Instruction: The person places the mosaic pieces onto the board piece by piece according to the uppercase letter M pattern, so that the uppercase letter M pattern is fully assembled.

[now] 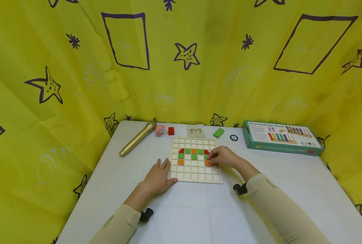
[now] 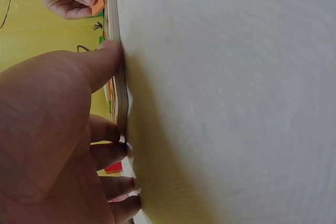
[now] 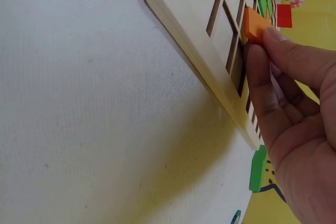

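A square wooden grid board [image 1: 196, 176] lies on the white table. Set in it are red corner tiles with rounded edges, several green tiles [image 1: 194, 157], and orange ones, such as the orange tile [image 1: 181, 162] at the left. My right hand [image 1: 225, 157] pinches another orange tile [image 3: 256, 25] between thumb and forefinger, over a cell at the board's right side; in the right wrist view it sits tilted at the cell. With fingers spread, my left hand [image 1: 157, 178] rests at the board's left edge, its thumb [image 2: 105, 61] touching the near left corner.
Behind the board lie a small pattern card [image 1: 196, 130], a green block [image 1: 218, 133], a red block [image 1: 171, 131], a pink figurine [image 1: 159, 130] and a dark round disc [image 1: 234, 138]. A gold microphone [image 1: 138, 139] lies left; a game box [image 1: 283, 138] stands right.
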